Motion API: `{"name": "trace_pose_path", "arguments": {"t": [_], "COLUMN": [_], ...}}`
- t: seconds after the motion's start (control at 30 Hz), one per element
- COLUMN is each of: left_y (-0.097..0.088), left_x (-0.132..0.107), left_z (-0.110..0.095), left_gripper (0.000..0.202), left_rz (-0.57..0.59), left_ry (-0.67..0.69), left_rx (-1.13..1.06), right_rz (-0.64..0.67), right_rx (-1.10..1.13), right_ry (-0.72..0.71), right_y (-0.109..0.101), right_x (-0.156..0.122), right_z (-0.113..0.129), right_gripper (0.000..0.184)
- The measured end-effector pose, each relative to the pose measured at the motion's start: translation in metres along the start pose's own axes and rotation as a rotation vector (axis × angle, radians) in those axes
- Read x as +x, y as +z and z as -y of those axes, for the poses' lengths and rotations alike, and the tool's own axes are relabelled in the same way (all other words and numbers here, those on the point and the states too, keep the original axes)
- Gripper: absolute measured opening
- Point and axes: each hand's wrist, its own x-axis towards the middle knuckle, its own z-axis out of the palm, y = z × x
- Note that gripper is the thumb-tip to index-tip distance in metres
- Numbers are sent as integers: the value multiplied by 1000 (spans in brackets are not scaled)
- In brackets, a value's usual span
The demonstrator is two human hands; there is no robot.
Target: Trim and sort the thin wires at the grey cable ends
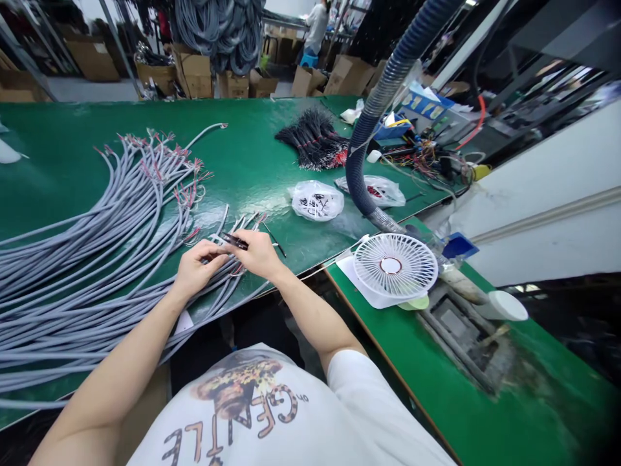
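1. Two hands are in my view. The right hand (257, 252) has its fingers closed round one dark hand tool (235, 241). The left hand (200, 266) is just beside it at the cable ends, thumb near the fingers; I cannot tell whether it pinches a strand.
2. Grey cables (82, 323) lie in two bundles, too many for me to count. The nearer bundle runs in from the left and ends beneath and beside both hands; the farther one (97, 223) fans out into stripped red and pale strands.
3. Beyond the hands I count two clear bags of small parts, one (316, 200) left of the other (383, 191), and one pile of black wires (310, 136).
4. One ribbed hose (356, 162) bends down at the right, with one white fan (391, 266) below its end.
5. The near edge of the green table (262, 168) slants under both forearms; a dark gap parts it from the side table (412, 362). Green surface shows between the farther cables and the bags; the hose and fan bound the right side.
6. The white shirt (334, 414) reads "GENTLE", inverted to me. Marks on a blue bin (422, 103) are too small to read.
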Motion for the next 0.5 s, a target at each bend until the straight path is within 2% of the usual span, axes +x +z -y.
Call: {"name": "trace_pose_path", "arguments": {"t": [0.1,0.2,0.27,0.33,0.37,0.43,0.5], "left_y": [-1,0,2,3,4,5,6], "left_x": [-1,-1,-2,-2,-2,-2,-1], "left_z": [2,6,6,6,6,5,4], "left_gripper": [12,14,15,16,17,17,16], "left_rz": [16,37,64,80,81,61,15], "left_ry": [6,54,84,104,111,119,119], "left_rx": [36,88,125,158,171,195,218], "right_rz": [-196,-329,-363,-295,-288,-348,-481], "right_rx": [-42,-153,-310,-379,-390,-357,-149], "right_ry": [53,187,422,648,701,718,590], "right_y": [-27,-64,-88,-107,-115,-124,-123], "right_x": [3,9,13,15,15,13,6], "right_z": [-25,-66,-98,-125,-134,-142,-132], "right_gripper": [23,27,27,25,29,38,38]}}
